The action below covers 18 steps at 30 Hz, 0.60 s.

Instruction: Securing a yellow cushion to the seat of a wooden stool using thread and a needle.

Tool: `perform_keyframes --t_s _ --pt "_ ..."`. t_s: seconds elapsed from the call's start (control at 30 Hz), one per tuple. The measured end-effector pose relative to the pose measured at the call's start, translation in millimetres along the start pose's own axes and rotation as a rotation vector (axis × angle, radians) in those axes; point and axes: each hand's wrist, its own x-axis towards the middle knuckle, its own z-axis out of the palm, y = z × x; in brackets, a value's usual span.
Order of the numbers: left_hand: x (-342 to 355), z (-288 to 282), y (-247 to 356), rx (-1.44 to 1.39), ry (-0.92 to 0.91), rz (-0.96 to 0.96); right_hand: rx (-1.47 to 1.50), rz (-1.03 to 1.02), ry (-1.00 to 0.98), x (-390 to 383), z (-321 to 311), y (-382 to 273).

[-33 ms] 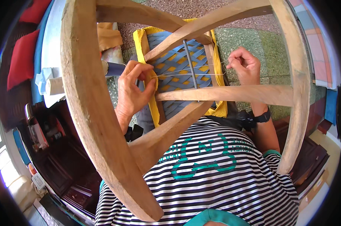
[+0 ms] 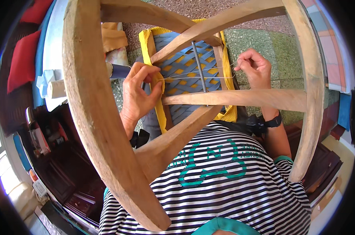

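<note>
Thin pale thread (image 2: 216, 77): one length, seen as two strands; spans the woven seat, between the left strip of the edging and the right hand.
Right hand (image 2: 255, 69): beyond the seat's right edge; thumb and forefinger pressed together, pinching the thread; any needle too small to tell.
Left hand (image 2: 140, 92): at the seat's left edge, touching the edging; thumb and forefinger show a gap; whether these fingers nip cloth or thread, cannot tell.
Seat of interlaced blue straps (image 2: 185, 86): below the crossed rails, yellow showing through the weave; bordered by yellow ribbed-cloth edging (image 2: 160, 113).
Pale-brown wooden frame (image 2: 83, 78): curved legs nearest the view; slim dark metal rod (image 2: 199, 64) between rails.
Change: very slight; frame a shade further right than in the preceding picture; both hands and the thread as they were; judged, the thread-handling stands at the same point, strands drawn out.
</note>
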Motion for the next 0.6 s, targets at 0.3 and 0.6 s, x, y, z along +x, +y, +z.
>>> perform_keyframes --t_s 0.3,0.6 --pt "-4.0 -2.8 8.4 0.031 -0.078 0.022 0.194 0.161 0.005 2.2 8.0 -10.4" --pt "-0.6 -1.3 11.2 0.122 -0.145 0.037 -0.118 0.249 -0.059 9.1 -28.3 -14.4"
